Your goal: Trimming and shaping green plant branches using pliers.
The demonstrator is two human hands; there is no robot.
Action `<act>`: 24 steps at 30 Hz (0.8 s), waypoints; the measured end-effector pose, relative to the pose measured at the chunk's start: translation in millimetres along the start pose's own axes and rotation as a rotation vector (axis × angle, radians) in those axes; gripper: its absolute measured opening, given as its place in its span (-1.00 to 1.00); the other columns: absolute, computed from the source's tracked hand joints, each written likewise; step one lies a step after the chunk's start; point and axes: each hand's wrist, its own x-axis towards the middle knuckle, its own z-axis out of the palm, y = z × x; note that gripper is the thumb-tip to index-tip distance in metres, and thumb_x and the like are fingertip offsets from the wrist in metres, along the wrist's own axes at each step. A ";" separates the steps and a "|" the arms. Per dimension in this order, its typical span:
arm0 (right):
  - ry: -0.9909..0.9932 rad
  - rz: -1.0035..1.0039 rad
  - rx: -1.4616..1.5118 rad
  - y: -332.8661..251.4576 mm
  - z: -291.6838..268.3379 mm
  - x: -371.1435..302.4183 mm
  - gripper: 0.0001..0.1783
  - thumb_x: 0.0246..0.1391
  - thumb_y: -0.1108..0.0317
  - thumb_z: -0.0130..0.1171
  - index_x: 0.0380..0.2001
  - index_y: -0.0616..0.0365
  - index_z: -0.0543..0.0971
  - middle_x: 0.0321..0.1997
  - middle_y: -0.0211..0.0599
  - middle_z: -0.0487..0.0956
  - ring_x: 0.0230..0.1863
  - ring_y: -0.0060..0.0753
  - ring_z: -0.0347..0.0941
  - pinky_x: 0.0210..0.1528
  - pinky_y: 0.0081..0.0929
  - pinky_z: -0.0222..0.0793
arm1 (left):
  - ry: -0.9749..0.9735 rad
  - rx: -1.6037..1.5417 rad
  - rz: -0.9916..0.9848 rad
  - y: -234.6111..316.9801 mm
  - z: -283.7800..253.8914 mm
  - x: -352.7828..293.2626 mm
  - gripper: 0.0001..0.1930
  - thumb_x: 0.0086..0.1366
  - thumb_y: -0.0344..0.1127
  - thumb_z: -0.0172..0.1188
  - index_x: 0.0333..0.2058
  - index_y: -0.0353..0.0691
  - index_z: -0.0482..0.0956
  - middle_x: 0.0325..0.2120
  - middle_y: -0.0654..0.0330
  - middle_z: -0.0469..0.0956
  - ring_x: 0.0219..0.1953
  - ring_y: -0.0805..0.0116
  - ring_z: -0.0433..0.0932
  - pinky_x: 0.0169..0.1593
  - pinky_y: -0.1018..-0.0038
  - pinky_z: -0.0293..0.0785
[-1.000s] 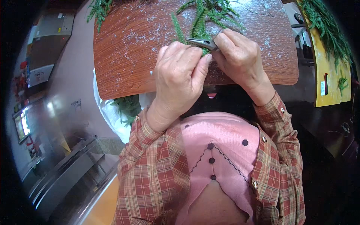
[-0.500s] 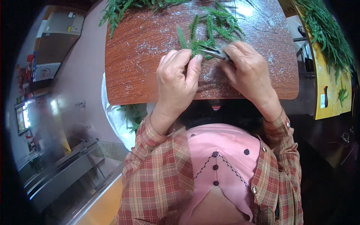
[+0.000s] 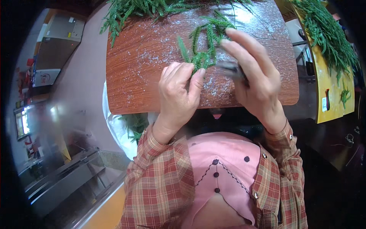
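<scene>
My left hand (image 3: 176, 89) pinches the near end of a green artificial pine sprig (image 3: 201, 58) between thumb and forefinger, over the brown wood-grain table (image 3: 131, 76). Several needled tips fan out from that grip towards the far side. Just right of the sprig, my right hand (image 3: 261, 82) holds a pair of pliers (image 3: 229, 68) low in the palm. Their dark metal jaws point left and are smeared by motion, apart from the sprig. Two fingers of this hand stretch forward, beside another green tip (image 3: 221, 23). The handles are mostly hidden by the hand.
Pale flecks are scattered over the tabletop. A heap of green branches (image 3: 141, 9) lies along its far left edge. At right, a yellow table (image 3: 328, 95) bears more greenery (image 3: 328, 34). A white bag (image 3: 116, 126) with green sprigs hangs below the table's left front.
The pliers have drawn back from the sprig to the right, and two right fingers have straightened forward. My left hand keeps its pinch. The whole view has shifted slightly.
</scene>
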 end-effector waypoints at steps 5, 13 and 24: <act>-0.128 0.020 -0.067 10.6 3.8 -11.6 -0.76 -0.20 0.62 0.18 -0.36 0.21 0.48 -0.40 -0.20 0.50 -0.39 -0.14 0.46 -0.35 -0.30 0.43 | -0.020 0.118 0.120 5.2 -1.9 1.5 -0.89 0.15 -0.40 0.24 -0.43 -0.29 0.51 -0.55 0.13 0.44 -0.45 0.14 0.41 -0.31 0.31 0.29; -0.364 -0.153 -0.245 -0.3 -26.8 -18.4 -0.87 -0.07 0.42 0.14 -0.40 0.20 0.49 -0.43 -0.27 0.50 -0.41 -0.32 0.45 -0.39 -0.41 0.38 | 0.024 0.510 0.353 12.2 2.8 3.0 -0.88 0.08 -0.35 0.28 -0.44 -0.19 0.51 -0.54 0.21 0.46 -0.38 0.22 0.47 -0.19 0.28 0.29; -0.103 0.428 -0.760 87.5 -130.4 -58.8 -0.87 0.10 0.37 0.15 -0.30 0.17 0.55 -0.35 -0.06 0.57 -0.33 0.04 0.51 -0.31 -0.19 0.40 | 0.428 0.105 -0.173 -51.2 -75.2 -26.5 -0.82 0.40 -0.35 0.06 -0.22 -0.35 0.56 -0.41 0.26 0.52 -0.41 0.52 0.40 -0.33 0.58 0.35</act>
